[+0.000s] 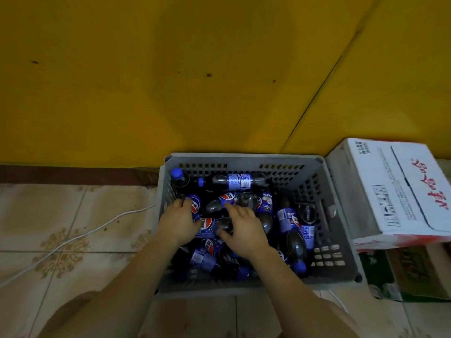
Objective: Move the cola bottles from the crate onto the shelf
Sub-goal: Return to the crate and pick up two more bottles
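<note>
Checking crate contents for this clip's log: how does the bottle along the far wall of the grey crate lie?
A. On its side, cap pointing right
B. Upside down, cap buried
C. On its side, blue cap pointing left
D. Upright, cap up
C: the bottle along the far wall lies on its side in the grey crate, its blue cap at the left end and its label facing up.
</note>
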Tool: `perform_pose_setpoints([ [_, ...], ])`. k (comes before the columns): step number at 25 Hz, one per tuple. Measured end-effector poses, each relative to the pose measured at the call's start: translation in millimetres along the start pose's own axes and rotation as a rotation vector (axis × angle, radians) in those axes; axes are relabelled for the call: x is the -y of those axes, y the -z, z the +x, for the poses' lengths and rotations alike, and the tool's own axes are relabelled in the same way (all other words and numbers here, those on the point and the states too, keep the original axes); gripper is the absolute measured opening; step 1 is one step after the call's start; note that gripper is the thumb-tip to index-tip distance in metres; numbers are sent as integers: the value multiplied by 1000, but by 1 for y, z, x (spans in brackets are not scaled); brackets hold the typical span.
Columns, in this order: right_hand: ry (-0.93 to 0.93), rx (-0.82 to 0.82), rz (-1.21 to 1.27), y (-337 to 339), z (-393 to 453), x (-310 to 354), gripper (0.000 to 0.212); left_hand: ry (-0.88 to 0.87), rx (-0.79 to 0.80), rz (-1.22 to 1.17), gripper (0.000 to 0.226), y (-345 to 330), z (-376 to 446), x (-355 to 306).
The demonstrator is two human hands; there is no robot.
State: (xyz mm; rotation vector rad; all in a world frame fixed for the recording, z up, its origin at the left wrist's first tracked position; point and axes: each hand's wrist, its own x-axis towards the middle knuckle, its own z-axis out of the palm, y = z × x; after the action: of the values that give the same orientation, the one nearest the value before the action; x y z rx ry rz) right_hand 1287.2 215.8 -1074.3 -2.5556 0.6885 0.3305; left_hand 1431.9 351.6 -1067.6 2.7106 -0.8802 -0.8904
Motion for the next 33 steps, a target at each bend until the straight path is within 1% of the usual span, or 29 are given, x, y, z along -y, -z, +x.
perform_pose_setpoints([
  [2, 5, 25, -65, -13, 7, -4, 82, -7, 0, 168, 73, -9, 5, 2],
  [4, 1, 70, -118, -22, 15, -9, 85, -27, -5, 276, 72, -13, 11, 4],
  [7, -4, 155, -221, -33, 18, -15, 83, -50, 80, 413, 82, -12, 11, 4],
  [9, 2, 145, -275, -35, 21, -17, 80, -37, 137, 493, 87, -8, 7, 2],
  [11, 2, 132, -276, -34, 25, -19, 78, -44, 131, 531, 85, -3, 6, 2],
  [14, 17, 145, -221, -30, 23, -24, 76, -70, 82, 484, 80, 3, 1, -1],
  [17, 38, 147, -64, -18, 13, -23, 75, -50, 40, 383, 68, 13, -7, -8],
  [19, 51, 87, 20, 0, 10, -20, 72, -29, 7, 369, 61, 26, -10, -15],
  [21, 47, -21, 126, 21, 7, -18, 67, -10, -33, 353, 57, 43, -10, -21],
  [24, 12, -154, 280, 47, -1, -11, 70, -34, -93, 289, 62, 62, -12, -24],
  [27, -25, -218, 415, 62, -4, -6, 69, -84, -145, 225, 65, 76, -14, -21],
  [30, -35, -249, 467, 62, -3, -14, 68, -171, -133, 200, 66, 89, -14, -26],
  [33, -49, -255, 450, 46, -4, -17, 62, -274, -144, 209, 81, 86, -14, -40],
])
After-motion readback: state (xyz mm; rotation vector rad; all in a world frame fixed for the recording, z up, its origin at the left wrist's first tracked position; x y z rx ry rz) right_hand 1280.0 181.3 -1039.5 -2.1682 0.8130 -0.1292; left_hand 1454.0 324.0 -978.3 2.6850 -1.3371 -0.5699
